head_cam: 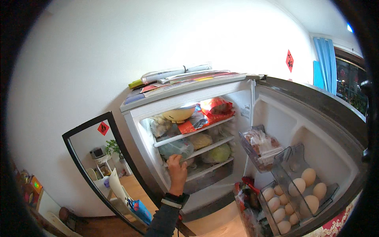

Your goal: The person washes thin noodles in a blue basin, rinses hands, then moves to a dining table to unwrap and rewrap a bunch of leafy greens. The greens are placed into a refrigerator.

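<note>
My left hand [177, 171], with a watch [176, 200] on its wrist, reaches into an open refrigerator [130, 130]. Its bent fingertips are at the lower edge of a bluish translucent plastic bag [177, 148] on the middle shelf; whether they grip the bag is not clear. Beside that bag lies a yellowish bagged item [200, 140]. One level down sits a round green cabbage-like vegetable [220, 153]. A yellow bowl [179, 115], a red package [216, 109] and a clear bag of food [160, 126] occupy the top shelf. My right hand is out of view.
The open refrigerator door [334, 148] spans the right, its bins holding several eggs [297, 187] and bagged food [262, 142]. A black-framed mirror [111, 166] leans against the wall at left. Rolled and flat papers [180, 75] lie on the refrigerator's top.
</note>
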{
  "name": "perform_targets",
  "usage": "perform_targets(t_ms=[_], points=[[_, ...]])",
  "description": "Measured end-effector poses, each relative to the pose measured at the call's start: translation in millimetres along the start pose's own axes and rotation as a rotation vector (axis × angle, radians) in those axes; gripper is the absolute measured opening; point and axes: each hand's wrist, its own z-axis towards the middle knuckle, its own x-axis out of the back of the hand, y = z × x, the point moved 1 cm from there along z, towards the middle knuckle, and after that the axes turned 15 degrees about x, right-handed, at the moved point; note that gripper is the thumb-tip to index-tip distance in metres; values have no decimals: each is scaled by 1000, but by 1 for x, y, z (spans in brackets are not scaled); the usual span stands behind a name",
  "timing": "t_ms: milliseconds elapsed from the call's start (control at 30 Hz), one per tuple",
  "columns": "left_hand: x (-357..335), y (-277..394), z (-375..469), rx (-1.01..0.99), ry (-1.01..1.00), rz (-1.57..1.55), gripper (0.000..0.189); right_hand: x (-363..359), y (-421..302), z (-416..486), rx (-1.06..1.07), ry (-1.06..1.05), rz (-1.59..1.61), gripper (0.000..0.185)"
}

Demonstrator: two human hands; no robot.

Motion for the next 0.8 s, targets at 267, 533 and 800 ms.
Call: perform_targets(t_ms=[267, 533, 800], points=[[24, 78, 48, -364, 78, -92, 60, 0, 15, -6, -47, -2, -15, 30], [-3, 107, 129, -330, 126, 150, 62, 16, 33, -7, -78, -36, -25, 31], [-17, 98, 144, -343, 353, 151, 36, 16, 42, -3, -136, -70, -63, 31]])
